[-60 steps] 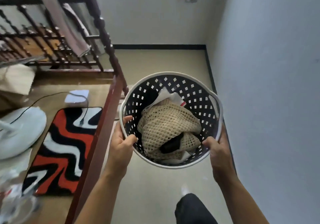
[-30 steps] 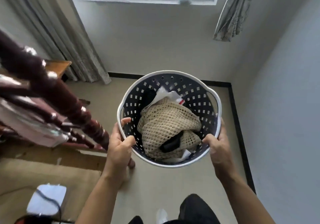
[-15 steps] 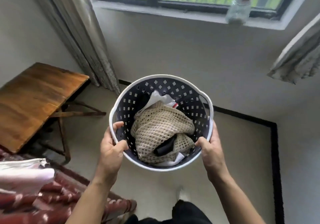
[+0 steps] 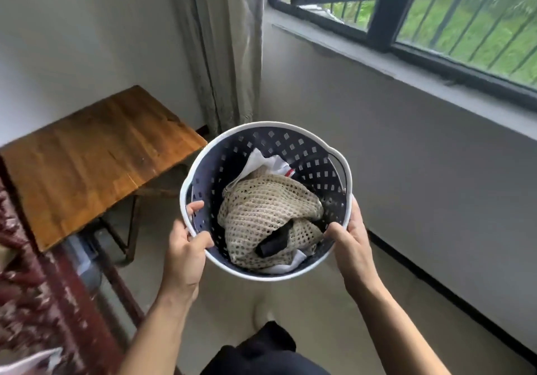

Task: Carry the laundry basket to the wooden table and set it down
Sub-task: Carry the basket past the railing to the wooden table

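Left hand [image 4: 186,251] and right hand [image 4: 350,241], forearms extended forward, each clamped with thumb curled inward, fingers outside.

Pale walls, grey curtain [image 4: 229,43], barred window [image 4: 436,11], beige floor [image 4: 319,316].

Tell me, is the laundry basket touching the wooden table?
Apart. The head view shows the laundry basket held by both hands, floor visible between it and the wooden table.

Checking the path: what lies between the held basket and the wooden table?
Nothing: in the head view the laundry basket, gripped by both hands, sits just right of the wooden table; only open air separates them.
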The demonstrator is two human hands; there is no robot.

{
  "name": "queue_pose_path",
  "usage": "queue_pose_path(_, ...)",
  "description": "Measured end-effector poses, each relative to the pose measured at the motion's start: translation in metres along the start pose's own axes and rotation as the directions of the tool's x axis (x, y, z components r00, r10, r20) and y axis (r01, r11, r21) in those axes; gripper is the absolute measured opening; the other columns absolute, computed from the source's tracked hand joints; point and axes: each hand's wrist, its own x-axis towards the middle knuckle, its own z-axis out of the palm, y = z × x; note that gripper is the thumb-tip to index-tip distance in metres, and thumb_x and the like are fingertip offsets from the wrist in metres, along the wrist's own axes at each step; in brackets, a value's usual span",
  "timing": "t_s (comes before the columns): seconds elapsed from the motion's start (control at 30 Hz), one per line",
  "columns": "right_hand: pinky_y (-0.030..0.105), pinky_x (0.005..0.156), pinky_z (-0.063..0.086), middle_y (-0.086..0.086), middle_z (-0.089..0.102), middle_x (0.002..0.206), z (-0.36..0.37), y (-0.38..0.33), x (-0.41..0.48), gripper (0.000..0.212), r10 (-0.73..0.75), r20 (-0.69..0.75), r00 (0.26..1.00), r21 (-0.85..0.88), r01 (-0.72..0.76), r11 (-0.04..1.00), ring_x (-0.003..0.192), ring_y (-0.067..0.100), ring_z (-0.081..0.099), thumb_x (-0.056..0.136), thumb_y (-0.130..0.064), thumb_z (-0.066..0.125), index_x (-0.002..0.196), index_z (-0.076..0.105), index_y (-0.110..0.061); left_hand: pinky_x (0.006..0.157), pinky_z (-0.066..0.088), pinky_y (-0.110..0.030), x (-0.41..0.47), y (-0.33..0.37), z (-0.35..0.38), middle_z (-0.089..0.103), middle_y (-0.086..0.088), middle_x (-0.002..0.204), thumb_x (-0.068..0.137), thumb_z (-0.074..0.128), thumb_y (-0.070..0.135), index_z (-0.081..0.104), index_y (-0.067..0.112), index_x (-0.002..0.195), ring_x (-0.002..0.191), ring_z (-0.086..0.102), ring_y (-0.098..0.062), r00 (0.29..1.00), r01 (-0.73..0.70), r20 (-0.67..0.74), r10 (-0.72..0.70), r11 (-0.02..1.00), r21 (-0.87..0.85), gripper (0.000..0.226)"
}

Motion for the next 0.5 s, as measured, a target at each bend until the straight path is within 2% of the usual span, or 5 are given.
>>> queue_pose_path(0.1,0.042,0.096,0.049,0.006,0.069,0.122,0.019,-0.012,0.062,0.077,-0.010,0.005,1.000,-0.005,0.010,1.000,0.106,0.012,0.062,0.065,0.000,0.047,0.138,0.057,-0.021,0.064,0.045,-0.014,0.057,0.023,0.017,0.058,0.006,0.092,0.080,0.047,-0.021,0.058,0.017,0.120,0.058,0.054,0.009,0.999,-0.013,0.031,0.013,1.000,-0.006,0.055)
queue_pose_path(0.17,0.039,0.092,0.049,0.000,0.069,0.114,0.035,-0.019,0.103,0.073,-0.022,-0.001,1.000,-0.009,0.022,1.000,0.101,0.011,0.061,0.065,0.000,0.047,0.132,0.059,-0.025,0.062,0.045,-0.007,0.097,0.036,0.026,0.060,0.002,0.097,0.081,0.047,-0.022,0.057,0.014,0.122,0.062,0.057,0.011,0.999,-0.021,0.041,0.021,1.000,-0.016,0.055)
queue_pose_path(0.3,0.036,0.087,0.049,-0.005,0.068,0.107,0.072,-0.025,0.167,0.072,-0.012,0.023,1.000,0.004,0.012,1.000,0.095,0.009,0.060,0.066,-0.001,0.046,0.132,0.058,-0.026,0.066,0.046,-0.007,0.161,0.056,0.030,0.061,0.005,0.099,0.079,0.050,-0.021,0.057,0.013,0.123,0.069,0.061,0.013,0.999,-0.030,0.009,0.030,0.999,-0.028,0.056)
queue_pose_path(0.43,0.047,0.098,0.049,0.007,0.067,0.119,0.123,-0.018,0.238,0.073,0.016,0.106,0.994,0.000,-0.016,1.000,0.106,0.015,0.060,0.065,0.000,0.046,0.133,0.059,-0.024,0.071,0.047,-0.016,0.232,0.053,0.020,0.065,0.001,0.100,0.064,0.053,0.000,0.062,0.032,0.114,0.071,0.061,0.005,0.997,0.034,-0.073,-0.036,0.999,-0.028,0.060)
queue_pose_path(0.5,0.051,0.106,0.047,0.010,0.067,0.128,0.152,-0.012,0.275,0.076,0.037,0.156,0.987,-0.006,-0.037,0.999,0.113,0.018,0.062,0.066,0.001,0.046,0.139,0.057,-0.019,0.072,0.048,-0.015,0.266,0.052,0.016,0.067,0.002,0.105,0.062,0.053,0.002,0.062,0.033,0.112,0.075,0.062,0.005,0.988,0.068,-0.137,-0.074,0.997,-0.048,0.059)
